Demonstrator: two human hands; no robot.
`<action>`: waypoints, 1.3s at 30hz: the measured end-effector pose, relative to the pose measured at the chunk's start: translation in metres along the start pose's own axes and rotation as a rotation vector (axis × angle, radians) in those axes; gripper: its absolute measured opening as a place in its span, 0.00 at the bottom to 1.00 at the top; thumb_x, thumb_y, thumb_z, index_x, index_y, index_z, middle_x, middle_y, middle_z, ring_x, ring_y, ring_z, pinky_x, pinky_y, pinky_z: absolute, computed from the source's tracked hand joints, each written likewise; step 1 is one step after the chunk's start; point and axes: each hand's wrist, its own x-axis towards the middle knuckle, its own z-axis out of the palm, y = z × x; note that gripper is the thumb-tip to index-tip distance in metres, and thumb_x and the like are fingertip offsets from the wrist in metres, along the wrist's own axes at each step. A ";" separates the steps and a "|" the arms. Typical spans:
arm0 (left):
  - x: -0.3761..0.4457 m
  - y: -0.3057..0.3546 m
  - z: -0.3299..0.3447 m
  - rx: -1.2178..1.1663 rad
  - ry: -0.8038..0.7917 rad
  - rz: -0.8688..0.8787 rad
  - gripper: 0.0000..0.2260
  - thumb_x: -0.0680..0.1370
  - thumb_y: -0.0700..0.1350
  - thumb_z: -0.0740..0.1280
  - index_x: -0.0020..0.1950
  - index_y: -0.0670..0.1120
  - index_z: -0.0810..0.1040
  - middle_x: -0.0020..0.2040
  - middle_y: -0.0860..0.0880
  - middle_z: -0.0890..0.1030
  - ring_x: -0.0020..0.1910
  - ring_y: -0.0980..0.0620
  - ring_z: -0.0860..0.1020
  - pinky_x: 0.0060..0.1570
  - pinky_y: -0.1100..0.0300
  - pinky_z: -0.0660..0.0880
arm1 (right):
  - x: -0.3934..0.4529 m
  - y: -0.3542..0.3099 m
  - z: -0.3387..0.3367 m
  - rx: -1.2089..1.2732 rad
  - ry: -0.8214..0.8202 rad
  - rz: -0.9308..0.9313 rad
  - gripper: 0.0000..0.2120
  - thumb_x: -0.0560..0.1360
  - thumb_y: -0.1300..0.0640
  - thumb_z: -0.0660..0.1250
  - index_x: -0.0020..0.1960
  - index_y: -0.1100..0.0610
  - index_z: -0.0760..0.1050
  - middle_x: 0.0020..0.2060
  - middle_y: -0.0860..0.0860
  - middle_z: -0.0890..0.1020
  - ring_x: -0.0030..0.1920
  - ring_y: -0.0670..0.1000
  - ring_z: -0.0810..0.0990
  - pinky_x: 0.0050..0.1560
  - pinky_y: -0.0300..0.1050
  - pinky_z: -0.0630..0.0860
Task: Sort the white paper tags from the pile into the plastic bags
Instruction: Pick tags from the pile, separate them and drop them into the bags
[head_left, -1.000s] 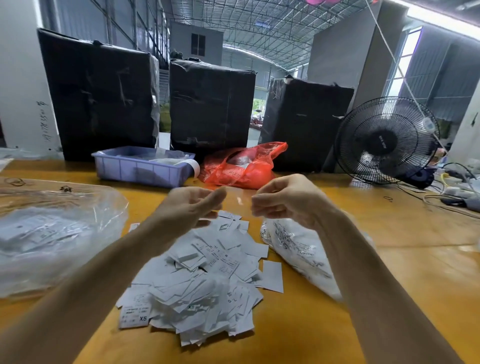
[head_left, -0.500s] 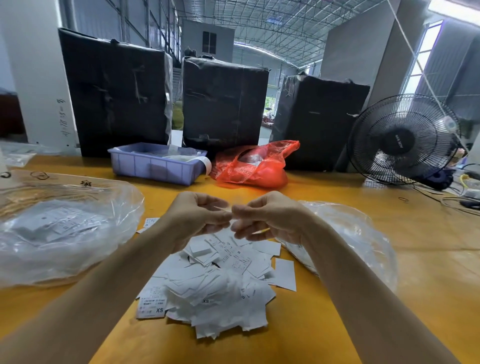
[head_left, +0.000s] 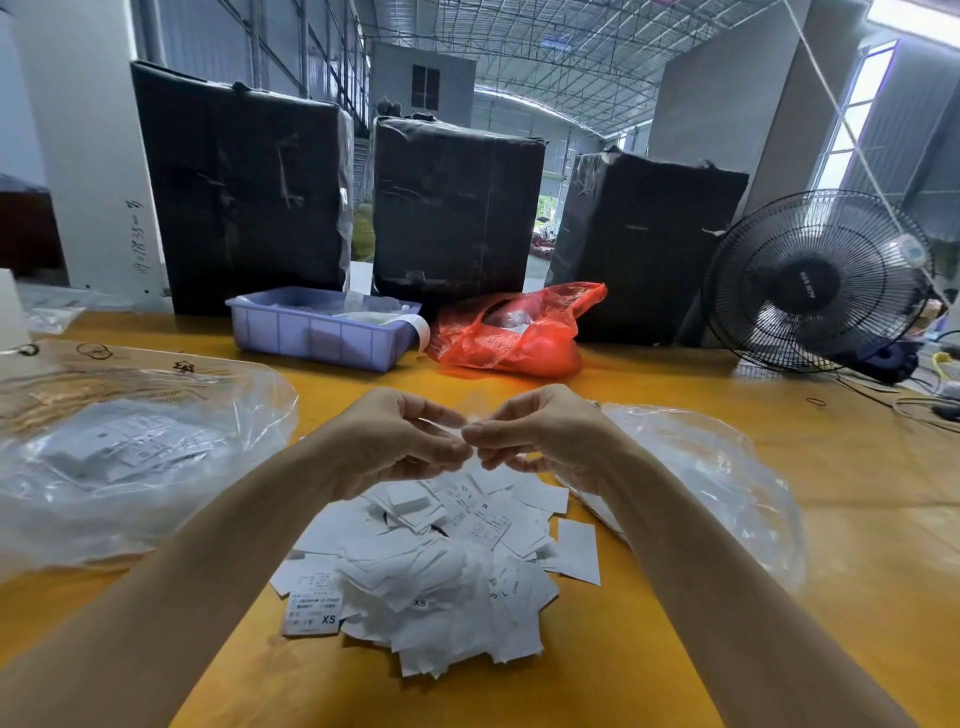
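Both hands meet fingertip to fingertip, left hand (head_left: 395, 441) and right hand (head_left: 540, 436) pinching one thin, blurry tag (head_left: 451, 427); pile (head_left: 431, 566) right below, bags (head_left: 130, 457) off to either side.

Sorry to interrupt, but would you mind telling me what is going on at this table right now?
A person is sorting white paper tags at a yellow table. Both hands are raised above the loose pile of tags: the left hand and right hand meet at the fingertips and pinch a small, thin piece between them, too blurred to identify. A clear plastic bag already holding tags lies on the left, and another clear bag lies on the right. Most tags remain unsorted.
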 end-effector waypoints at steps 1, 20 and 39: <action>0.000 0.000 -0.001 0.014 0.002 -0.014 0.21 0.57 0.38 0.75 0.49 0.41 0.80 0.37 0.46 0.84 0.34 0.53 0.83 0.33 0.64 0.78 | 0.000 0.000 0.000 0.009 0.002 0.001 0.11 0.57 0.49 0.77 0.34 0.55 0.82 0.32 0.50 0.84 0.34 0.45 0.82 0.45 0.46 0.73; 0.007 -0.005 0.005 -0.279 0.325 0.108 0.17 0.60 0.49 0.73 0.41 0.39 0.79 0.29 0.50 0.82 0.32 0.55 0.79 0.34 0.65 0.76 | 0.002 0.002 -0.001 0.032 -0.125 0.041 0.07 0.63 0.50 0.74 0.38 0.52 0.84 0.39 0.50 0.86 0.40 0.47 0.84 0.47 0.48 0.73; 0.009 -0.008 0.009 -0.419 0.288 0.057 0.07 0.72 0.41 0.71 0.47 0.39 0.79 0.37 0.46 0.85 0.35 0.52 0.82 0.38 0.62 0.74 | 0.012 0.011 0.011 -0.072 0.069 0.006 0.03 0.74 0.61 0.69 0.42 0.58 0.78 0.35 0.51 0.85 0.34 0.46 0.83 0.39 0.39 0.77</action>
